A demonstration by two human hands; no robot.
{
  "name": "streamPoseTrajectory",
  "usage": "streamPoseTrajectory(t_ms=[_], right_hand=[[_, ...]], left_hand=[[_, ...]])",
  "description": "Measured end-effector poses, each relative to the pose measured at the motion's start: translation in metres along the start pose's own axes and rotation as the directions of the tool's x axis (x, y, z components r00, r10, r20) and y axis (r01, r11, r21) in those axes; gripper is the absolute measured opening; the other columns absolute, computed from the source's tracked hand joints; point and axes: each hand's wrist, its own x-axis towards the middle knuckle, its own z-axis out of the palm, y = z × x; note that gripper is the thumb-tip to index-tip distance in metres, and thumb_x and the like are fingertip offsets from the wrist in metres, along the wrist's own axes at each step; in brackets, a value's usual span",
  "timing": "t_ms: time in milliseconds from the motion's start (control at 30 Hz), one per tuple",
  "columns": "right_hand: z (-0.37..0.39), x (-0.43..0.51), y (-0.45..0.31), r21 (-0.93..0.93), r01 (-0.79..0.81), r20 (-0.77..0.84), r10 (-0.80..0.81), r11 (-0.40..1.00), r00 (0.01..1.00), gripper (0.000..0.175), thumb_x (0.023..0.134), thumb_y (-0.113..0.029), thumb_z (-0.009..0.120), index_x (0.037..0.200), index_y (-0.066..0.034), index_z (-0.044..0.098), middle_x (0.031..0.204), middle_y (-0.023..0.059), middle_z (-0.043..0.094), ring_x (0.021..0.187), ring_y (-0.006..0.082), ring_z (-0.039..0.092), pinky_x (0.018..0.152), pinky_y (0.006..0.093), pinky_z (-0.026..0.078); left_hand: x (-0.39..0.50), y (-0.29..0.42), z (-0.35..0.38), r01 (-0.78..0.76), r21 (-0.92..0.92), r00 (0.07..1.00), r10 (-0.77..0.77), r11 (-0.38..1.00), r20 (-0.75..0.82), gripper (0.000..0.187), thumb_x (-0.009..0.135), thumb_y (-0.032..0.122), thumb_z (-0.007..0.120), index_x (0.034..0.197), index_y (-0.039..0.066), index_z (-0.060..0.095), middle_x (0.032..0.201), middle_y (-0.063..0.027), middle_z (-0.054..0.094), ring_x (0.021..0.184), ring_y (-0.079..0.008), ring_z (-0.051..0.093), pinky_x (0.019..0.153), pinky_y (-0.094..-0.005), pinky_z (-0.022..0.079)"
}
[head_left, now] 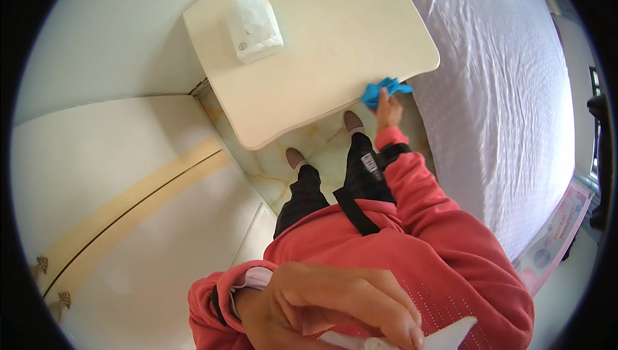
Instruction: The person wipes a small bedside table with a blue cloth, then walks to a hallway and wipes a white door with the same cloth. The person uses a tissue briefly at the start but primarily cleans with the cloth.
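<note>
My right hand grips a crumpled blue cloth at the near edge of a cream table, towards its right corner. Close below the camera, my left hand is bent across my chest. Its fingers pinch a thin white piece, perhaps tissue, with a pointed end sticking out to the right. The rest of that piece is hidden by the fingers or cut off by the picture's lower rim. A white soft pack of tissues lies on the table's left part.
A bed with a pale lilac dotted sheet stands along the right. On the left is a white cabinet with cream trim and ornate handles. My slippered feet stand on the marbled tile floor before the table.
</note>
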Motion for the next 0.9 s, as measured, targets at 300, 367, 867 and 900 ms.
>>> streamPoseTrajectory(t_ms=[300,367,867,900], right_hand=[[0.061,-0.163,0.010,0.191,-0.146,0.482,0.037,0.971,0.876,0.042,0.078,-0.037,0.073,0.085,0.0043,0.067,0.069,0.0122,0.064,0.062,0.0185,0.060,0.058,0.0343,0.048],[0.048,-0.144,0.002,0.249,-0.215,0.451,0.083,0.944,0.889,0.039,0.076,-0.032,0.076,0.086,0.0040,0.068,0.071,0.0101,0.064,0.063,0.0167,0.060,0.058,0.0321,0.048],[-0.095,0.105,-0.025,0.873,-0.297,0.247,0.175,0.386,0.953,0.048,0.087,-0.026,0.066,0.123,0.0032,0.055,0.117,0.0131,0.061,0.101,0.0228,0.063,0.082,0.0335,0.052],[-0.097,0.115,-0.028,0.889,-0.310,0.254,0.200,0.337,0.946,0.043,0.090,-0.026,0.062,0.122,0.0017,0.054,0.115,0.0122,0.062,0.099,0.0229,0.063,0.083,0.0342,0.052]], left_hand=[[-0.037,-0.006,0.010,0.143,-0.313,0.981,-0.176,0.939,-0.080,0.029,0.091,0.011,0.063,0.104,-0.013,0.053,0.107,-0.0340,0.056,0.101,-0.0410,0.062,0.082,-0.0476,0.053],[-0.036,-0.015,0.015,0.154,-0.431,0.981,-0.189,0.889,-0.039,0.032,0.092,0.013,0.062,0.107,-0.012,0.050,0.109,-0.0357,0.056,0.104,-0.0447,0.060,0.089,-0.0548,0.050],[0.082,-0.117,0.010,0.145,-0.520,0.977,-0.206,0.842,-0.060,0.048,0.090,0.023,0.066,0.112,-0.015,0.046,0.106,-0.0324,0.058,0.105,-0.0492,0.059,0.088,-0.0646,0.046],[0.089,-0.124,0.008,0.120,-0.535,0.978,-0.191,0.837,-0.079,0.049,0.090,0.024,0.067,0.112,-0.015,0.046,0.106,-0.0315,0.058,0.105,-0.0493,0.059,0.088,-0.0644,0.046]])
